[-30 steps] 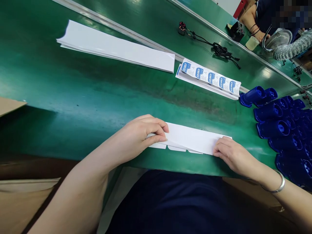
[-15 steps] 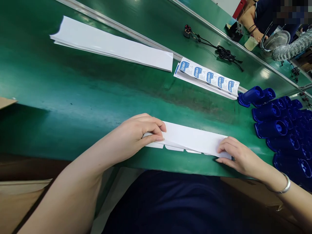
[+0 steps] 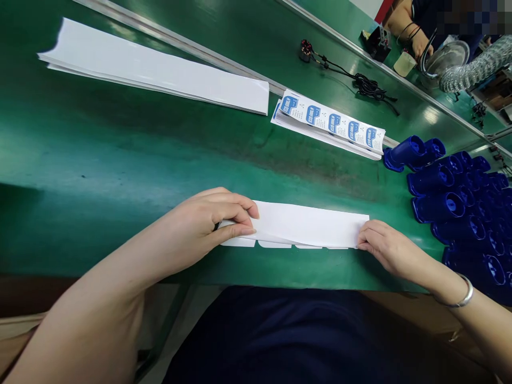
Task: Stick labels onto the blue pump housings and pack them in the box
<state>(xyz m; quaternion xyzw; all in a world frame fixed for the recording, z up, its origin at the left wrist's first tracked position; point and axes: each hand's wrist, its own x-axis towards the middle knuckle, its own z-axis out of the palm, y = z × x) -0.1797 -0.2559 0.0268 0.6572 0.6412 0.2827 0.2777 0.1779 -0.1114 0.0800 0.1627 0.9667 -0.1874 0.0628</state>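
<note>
A long white paper strip (image 3: 308, 224) lies along the near part of the green bench in front of me. Beneath its near edge show several white tabs with rounded corners, like pieces of a label sheet (image 3: 275, 244). My left hand (image 3: 224, 216) is closed over the strip's left end, thumb and fingers pinching the paper. At the right end, my right hand (image 3: 380, 242) pinches the strip's corner between thumb and fingertips. The underside of the strip is hidden.
Farther back lie a stack of long white sheets (image 3: 160, 66) and a stack of blue-and-white label strips (image 3: 332, 125). Several dark blue plastic housings (image 3: 444, 205) stand at the right. Behind a metal rail lies a coiled black cable (image 3: 370, 88); a co-worker's hand (image 3: 422, 42) is beyond.
My right hand's thumb and fingers, apart before, have closed on the strip's right end. That end now lies straighter and slightly higher in view. The camera view has shifted a little.
</note>
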